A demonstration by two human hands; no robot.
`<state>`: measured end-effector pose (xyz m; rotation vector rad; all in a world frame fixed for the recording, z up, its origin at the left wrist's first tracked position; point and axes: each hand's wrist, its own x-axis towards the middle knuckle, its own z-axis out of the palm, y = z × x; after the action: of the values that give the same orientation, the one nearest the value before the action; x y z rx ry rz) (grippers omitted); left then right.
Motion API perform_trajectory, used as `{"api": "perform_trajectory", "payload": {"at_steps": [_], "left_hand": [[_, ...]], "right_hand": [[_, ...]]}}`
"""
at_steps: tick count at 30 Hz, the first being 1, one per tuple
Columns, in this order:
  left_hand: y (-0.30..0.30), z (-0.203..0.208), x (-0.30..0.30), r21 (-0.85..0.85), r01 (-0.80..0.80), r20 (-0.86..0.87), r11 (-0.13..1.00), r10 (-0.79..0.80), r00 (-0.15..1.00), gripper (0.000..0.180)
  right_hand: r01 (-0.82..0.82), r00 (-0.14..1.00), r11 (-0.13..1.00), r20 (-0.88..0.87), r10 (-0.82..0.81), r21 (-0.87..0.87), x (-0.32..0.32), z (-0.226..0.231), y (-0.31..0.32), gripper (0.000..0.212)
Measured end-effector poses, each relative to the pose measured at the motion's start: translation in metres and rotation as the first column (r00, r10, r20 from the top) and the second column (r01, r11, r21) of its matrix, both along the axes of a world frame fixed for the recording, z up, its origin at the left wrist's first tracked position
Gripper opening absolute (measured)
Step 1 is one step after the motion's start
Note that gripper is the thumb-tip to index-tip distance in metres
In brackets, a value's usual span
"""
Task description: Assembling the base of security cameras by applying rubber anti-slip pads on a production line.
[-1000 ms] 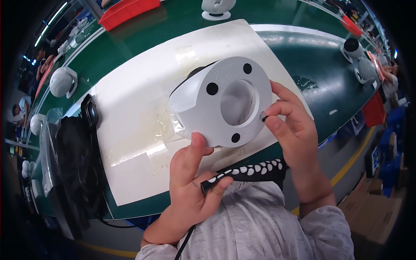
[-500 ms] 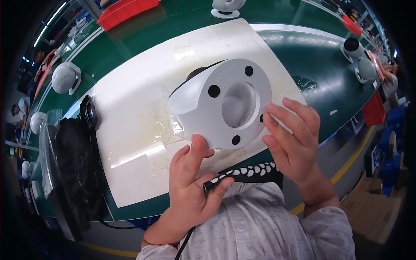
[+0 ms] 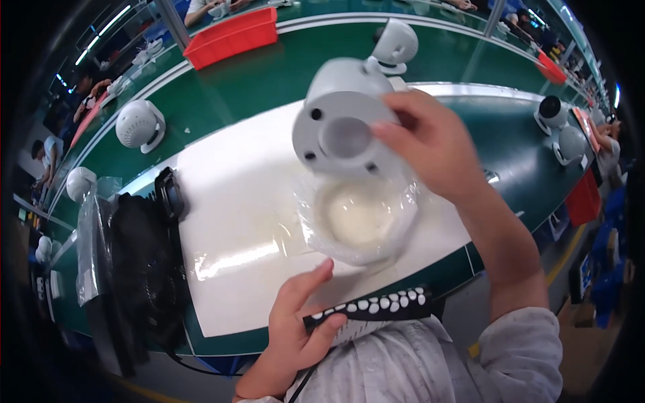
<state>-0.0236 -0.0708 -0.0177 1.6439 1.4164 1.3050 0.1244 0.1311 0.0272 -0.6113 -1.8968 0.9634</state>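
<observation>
My right hand [image 3: 430, 144] holds a white device [image 3: 342, 74] raised and tilted, its round base turned toward me. Black round pads [image 3: 316, 114] sit on the base around a central hollow; my thumb covers part of the base's right side. Below it, a ring-shaped holder wrapped in clear plastic film [image 3: 312, 225] lies on the white mat [image 3: 235, 201]. Near the table's front edge, my left hand [image 3: 295, 322] grips a black strip with white oval spots [image 3: 376, 305] under its thumb, with the index finger raised.
To the left lies a black bag [image 3: 144, 255] beside clear plastic film [image 3: 91, 242]. A similar white device [image 3: 138, 126] stands at the left and another [image 3: 396, 46] at the back. A red bin [image 3: 232, 37] sits at the far side. Other people work beyond the table.
The device has been lifted up and away in my right hand, uncovering the plastic-wrapped ring. My left hand has come off the device's base and still keeps the black strip.
</observation>
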Motion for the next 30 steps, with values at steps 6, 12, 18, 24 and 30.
{"api": "perform_trajectory", "payload": {"at_steps": [6, 12, 18, 24, 30], "left_hand": [[-0.006, -0.008, -0.01, -0.141, 0.077, 0.199, 0.987, -0.048, 0.979, 0.024], [-0.009, -0.005, -0.02, -0.179, 0.117, 0.194, 0.977, -0.082, 0.978, 0.032], [-0.001, 0.005, -0.016, -0.222, 0.165, 0.14, 0.961, -0.136, 0.981, 0.033], [0.001, 0.008, -0.014, -0.269, 0.178, 0.229, 0.946, -0.117, 0.966, 0.035], [-0.013, 0.01, -0.007, -0.247, 0.257, 0.301, 0.934, -0.178, 0.937, 0.034]], "right_hand": [[-0.068, 0.755, 0.514, 0.381, -0.534, 0.855, -0.076, -0.067, 0.134, 0.01], [0.009, 0.568, 0.875, 0.717, -0.403, 0.484, -0.107, -0.091, 0.173, 0.025], [0.49, 0.338, 0.759, 0.71, -0.618, 0.428, -0.003, -0.111, 0.238, 0.056], [0.564, 0.289, 0.615, 0.565, -0.773, 0.551, 0.025, -0.106, 0.244, 0.038], [0.446, 0.421, 0.301, 0.1, -0.902, 0.843, 0.051, -0.057, 0.182, 0.017]]}}
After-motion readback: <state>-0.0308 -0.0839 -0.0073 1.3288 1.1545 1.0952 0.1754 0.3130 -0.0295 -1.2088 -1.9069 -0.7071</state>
